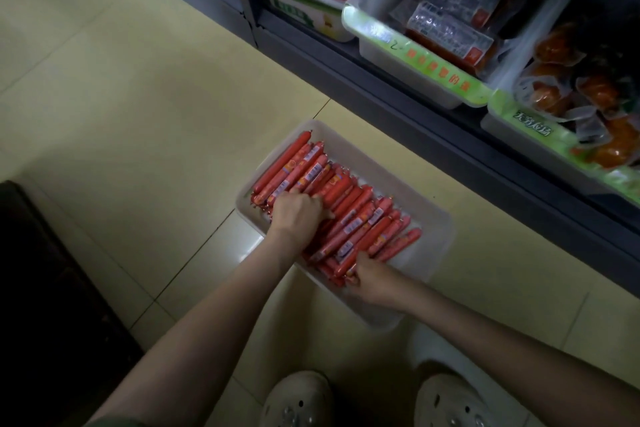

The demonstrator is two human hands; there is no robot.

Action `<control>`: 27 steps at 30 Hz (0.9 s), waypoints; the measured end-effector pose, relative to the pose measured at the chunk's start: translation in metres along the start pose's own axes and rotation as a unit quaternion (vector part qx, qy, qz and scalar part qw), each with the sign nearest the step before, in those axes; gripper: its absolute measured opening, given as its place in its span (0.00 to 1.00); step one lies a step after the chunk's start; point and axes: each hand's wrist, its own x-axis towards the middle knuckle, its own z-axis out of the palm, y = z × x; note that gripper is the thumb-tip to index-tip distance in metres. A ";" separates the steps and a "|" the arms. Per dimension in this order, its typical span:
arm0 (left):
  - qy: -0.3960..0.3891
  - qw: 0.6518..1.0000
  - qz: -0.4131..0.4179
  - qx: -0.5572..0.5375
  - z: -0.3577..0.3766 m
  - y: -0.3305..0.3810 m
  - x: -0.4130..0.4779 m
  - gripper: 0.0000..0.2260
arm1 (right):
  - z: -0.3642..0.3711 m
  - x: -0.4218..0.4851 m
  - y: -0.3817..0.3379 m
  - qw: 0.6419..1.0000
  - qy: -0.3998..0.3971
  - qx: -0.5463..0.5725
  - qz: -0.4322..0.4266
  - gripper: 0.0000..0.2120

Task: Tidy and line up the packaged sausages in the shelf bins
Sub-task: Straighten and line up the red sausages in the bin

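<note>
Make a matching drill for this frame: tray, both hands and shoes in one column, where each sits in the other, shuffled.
Things
1. tray
2. left hand
3. right hand
4. shoes

Places
A. on the sausages, mid-tray
B. at the bottom edge of the view
C. on the floor in front of the shelf
D. at the sausage ends by the tray's near rim

Pairs: 1-C, 2-A, 3-D, 4-B
</note>
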 end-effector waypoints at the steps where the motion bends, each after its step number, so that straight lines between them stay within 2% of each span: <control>1: -0.002 1.000 -0.007 -0.007 0.003 -0.002 -0.001 0.21 | 0.006 -0.001 -0.002 1.000 0.002 0.006 0.020 0.25; 3: 0.005 0.999 -0.029 -0.034 0.006 -0.004 -0.006 0.21 | 0.015 0.002 -0.001 0.998 0.003 0.003 0.070 0.28; 6: 0.066 0.991 -0.048 -0.108 0.004 -0.003 -0.019 0.17 | 0.019 0.005 0.003 0.996 -0.004 0.022 0.086 0.33; 8: 0.110 0.973 -0.064 -0.194 -0.001 -0.003 -0.028 0.13 | 0.015 0.004 0.002 0.994 -0.026 0.059 0.088 0.39; 9: 0.122 0.960 -0.076 -0.241 -0.003 -0.004 -0.033 0.11 | 0.010 0.001 -0.001 0.992 -0.036 0.087 0.085 0.38; 10: 0.132 0.946 -0.084 -0.285 -0.005 -0.006 -0.036 0.10 | 0.005 -0.001 -0.004 0.990 -0.041 0.114 0.067 0.32; 12: 0.144 0.927 -0.056 -0.342 -0.009 -0.010 -0.042 0.09 | -0.012 -0.011 -0.015 0.991 -0.025 0.131 0.025 0.08; 14: 0.124 0.924 0.019 -0.362 -0.017 -0.014 -0.048 0.14 | -0.036 -0.027 -0.028 0.994 0.020 0.104 0.007 0.06; 17: 0.041 0.914 0.127 -0.384 -0.037 -0.011 -0.063 0.23 | -0.072 -0.051 -0.037 0.989 0.126 0.076 -0.008 0.05; 20: 0.023 0.898 0.171 -0.404 -0.055 0.004 -0.075 0.22 | -0.103 -0.075 -0.036 0.954 0.242 0.163 -0.074 0.04; 24: 0.145 0.881 0.135 -0.431 -0.087 0.022 -0.084 0.13 | -0.120 -0.104 -0.042 0.877 0.315 0.283 -0.226 0.02; 27: 0.192 0.863 0.155 -0.440 -0.106 0.029 -0.091 0.08 | -0.122 -0.122 -0.049 0.819 0.348 0.327 -0.319 0.04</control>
